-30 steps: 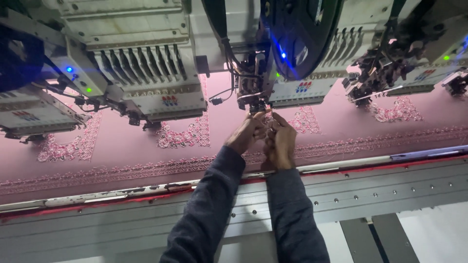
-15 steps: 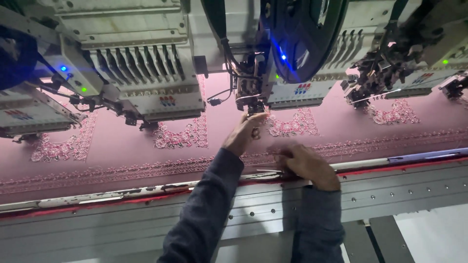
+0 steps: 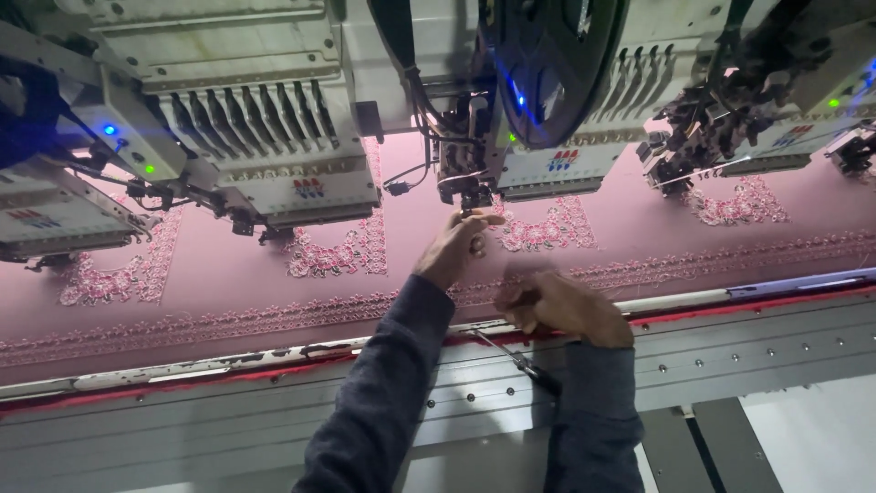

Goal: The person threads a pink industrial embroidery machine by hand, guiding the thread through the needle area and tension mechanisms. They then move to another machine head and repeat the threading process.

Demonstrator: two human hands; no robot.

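Fabric (image 3: 411, 265), pink and embroidered, lies stretched under the machine heads (image 3: 274, 155), with the grey rail (image 3: 776, 347) just below it. Left hand (image 3: 453, 248) reaches up to the needle (image 3: 473, 203), fingers pinched narrow at it. Right hand (image 3: 564, 309) rests near the fabric's lower edge, closed on a thin tool (image 3: 520, 363).

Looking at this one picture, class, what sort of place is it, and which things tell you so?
Most likely an embroidery workshop or textile factory. A row of multi-needle embroidery machine heads hangs over stretched pink fabric stitched with repeated floral motifs, and the person's left hand reaches up to one head's needle area.
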